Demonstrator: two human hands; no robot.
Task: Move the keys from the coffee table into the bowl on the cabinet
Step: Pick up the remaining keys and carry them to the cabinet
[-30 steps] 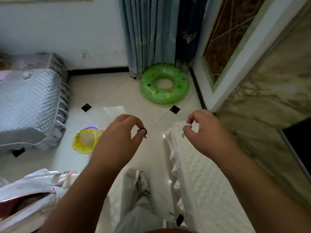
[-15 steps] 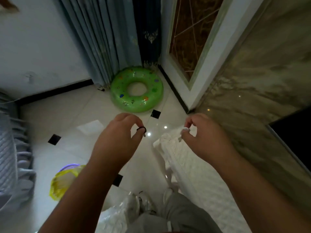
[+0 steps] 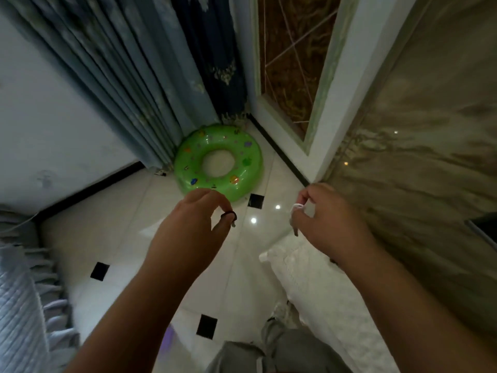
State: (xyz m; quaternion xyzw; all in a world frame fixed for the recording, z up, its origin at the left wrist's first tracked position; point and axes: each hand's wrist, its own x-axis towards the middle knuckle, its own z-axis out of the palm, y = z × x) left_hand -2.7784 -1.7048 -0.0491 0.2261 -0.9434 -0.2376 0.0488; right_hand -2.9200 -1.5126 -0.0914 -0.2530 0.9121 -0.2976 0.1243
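My left hand (image 3: pixel 188 232) is held out at chest height, thumb and forefinger pinched on a small key with a black head (image 3: pixel 230 218). My right hand (image 3: pixel 330 224) is level with it to the right, pinched on a key with a white head (image 3: pixel 295 211) whose blade hangs down. Both hands hover above the tiled floor. Neither the coffee table, the cabinet nor the bowl shows in this view.
A green inflatable swim ring (image 3: pixel 217 162) lies on the floor by the blue curtains (image 3: pixel 150 84). A white quilted cover (image 3: pixel 322 292) runs along the marble wall (image 3: pixel 416 170) on the right. A grey quilted cover (image 3: pixel 18 305) is at the left edge.
The view has swung right and tilted up: the swim ring and curtains came nearer, the yellow tub left the frame. Both hands keep their pinch on the keys.
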